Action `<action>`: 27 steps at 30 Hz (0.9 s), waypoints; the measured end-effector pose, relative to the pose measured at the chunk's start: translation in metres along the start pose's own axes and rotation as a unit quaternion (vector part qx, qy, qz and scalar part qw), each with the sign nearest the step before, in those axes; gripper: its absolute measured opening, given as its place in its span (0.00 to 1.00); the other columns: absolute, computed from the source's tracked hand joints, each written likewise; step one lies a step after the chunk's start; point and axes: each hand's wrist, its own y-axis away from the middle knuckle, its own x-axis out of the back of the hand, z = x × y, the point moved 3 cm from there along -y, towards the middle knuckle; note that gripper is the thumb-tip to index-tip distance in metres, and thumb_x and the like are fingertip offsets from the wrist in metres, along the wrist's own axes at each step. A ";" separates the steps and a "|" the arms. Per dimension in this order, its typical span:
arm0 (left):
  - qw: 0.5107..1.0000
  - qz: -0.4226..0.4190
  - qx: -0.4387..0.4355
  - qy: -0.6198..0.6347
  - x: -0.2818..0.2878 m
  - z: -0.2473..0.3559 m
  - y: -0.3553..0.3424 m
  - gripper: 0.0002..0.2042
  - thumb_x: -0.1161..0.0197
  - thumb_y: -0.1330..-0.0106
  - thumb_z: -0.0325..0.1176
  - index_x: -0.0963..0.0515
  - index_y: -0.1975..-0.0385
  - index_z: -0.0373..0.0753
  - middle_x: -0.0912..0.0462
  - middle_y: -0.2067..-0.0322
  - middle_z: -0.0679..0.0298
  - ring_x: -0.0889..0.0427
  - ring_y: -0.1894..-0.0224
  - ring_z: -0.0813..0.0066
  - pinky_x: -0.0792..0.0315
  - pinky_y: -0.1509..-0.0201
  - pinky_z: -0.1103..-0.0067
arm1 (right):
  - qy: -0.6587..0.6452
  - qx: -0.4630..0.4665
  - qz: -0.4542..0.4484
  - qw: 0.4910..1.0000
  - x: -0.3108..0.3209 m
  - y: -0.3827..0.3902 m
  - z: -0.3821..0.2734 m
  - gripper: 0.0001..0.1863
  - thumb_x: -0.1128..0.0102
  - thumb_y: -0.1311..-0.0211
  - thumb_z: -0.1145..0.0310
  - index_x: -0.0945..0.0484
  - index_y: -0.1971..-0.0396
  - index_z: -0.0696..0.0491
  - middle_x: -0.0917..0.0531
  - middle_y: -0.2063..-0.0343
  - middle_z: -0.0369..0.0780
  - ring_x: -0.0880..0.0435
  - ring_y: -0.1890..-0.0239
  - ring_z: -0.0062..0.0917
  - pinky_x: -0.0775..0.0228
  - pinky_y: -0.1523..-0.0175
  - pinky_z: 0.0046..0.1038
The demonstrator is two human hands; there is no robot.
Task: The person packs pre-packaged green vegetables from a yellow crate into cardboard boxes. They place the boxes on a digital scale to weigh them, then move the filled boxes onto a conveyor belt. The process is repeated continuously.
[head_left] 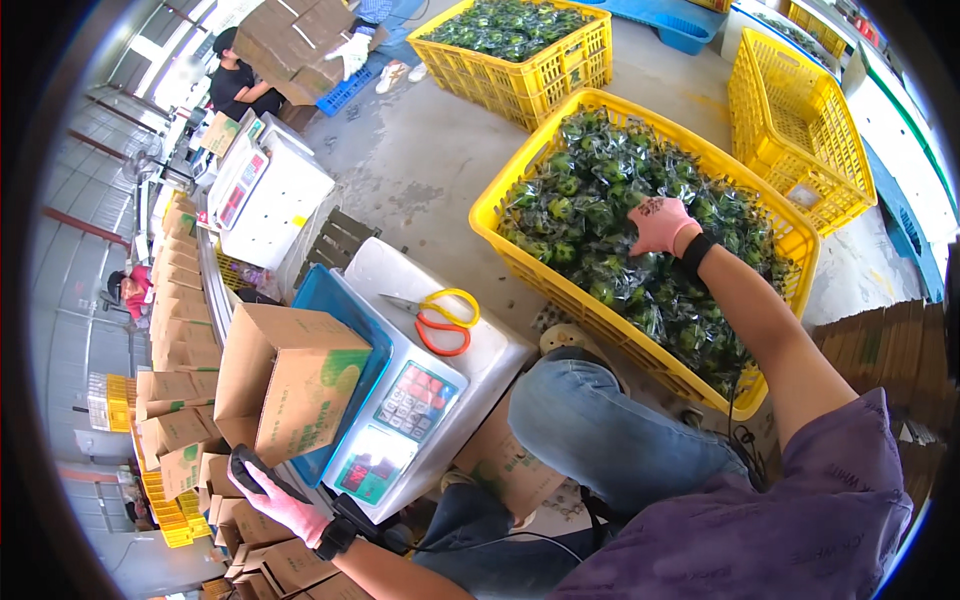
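Observation:
My right hand (662,224), in a pink glove, reaches into a yellow crate (492,215) filled with green produce in clear plastic bags (580,190). Its thumb and fingers are apart over the bags, and the fingertips are partly hidden among them. My left hand (280,500), in a pink glove with a black palm, is at the lower edge of an open cardboard box (312,400), its fingers stretched out beside the cardboard. This box sits tilted on the blue tray (375,372) of a digital scale (410,400).
Scissors (445,318) with yellow and red handles lie on a white foam box (500,345) beside the scale. Several cardboard boxes (180,395) line the left. Another filled yellow crate (510,80) and an empty one (800,130) stand beyond. A person (240,85) sits at the far left.

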 end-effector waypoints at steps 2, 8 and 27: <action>1.000 -0.007 0.001 -0.008 -0.001 -0.002 -0.002 0.16 0.52 0.30 0.36 0.33 0.49 0.32 0.28 0.50 0.57 0.31 0.46 0.68 0.39 0.39 0.73 | -0.097 0.001 0.114 0.989 0.002 -0.012 -0.009 0.30 0.39 0.55 0.49 0.26 0.52 0.52 0.22 0.57 0.43 0.22 0.55 0.37 0.29 0.53 0.35; 1.000 -0.009 -0.004 -0.019 -0.004 0.006 0.001 0.16 0.53 0.30 0.36 0.33 0.49 0.31 0.28 0.50 0.57 0.31 0.46 0.68 0.40 0.39 0.73 | -0.252 0.051 0.236 0.937 0.016 -0.067 -0.053 0.24 0.45 0.51 0.59 0.27 0.53 0.54 0.23 0.58 0.44 0.23 0.55 0.38 0.30 0.51 0.35; 1.000 0.003 -0.004 -0.007 -0.005 0.011 0.005 0.16 0.53 0.30 0.37 0.33 0.49 0.32 0.28 0.52 0.57 0.31 0.47 0.68 0.39 0.40 0.73 | -0.300 -0.146 0.150 0.931 -0.020 -0.147 -0.027 0.51 0.35 0.54 0.46 0.50 0.37 0.61 0.23 0.54 0.50 0.22 0.53 0.39 0.30 0.51 0.34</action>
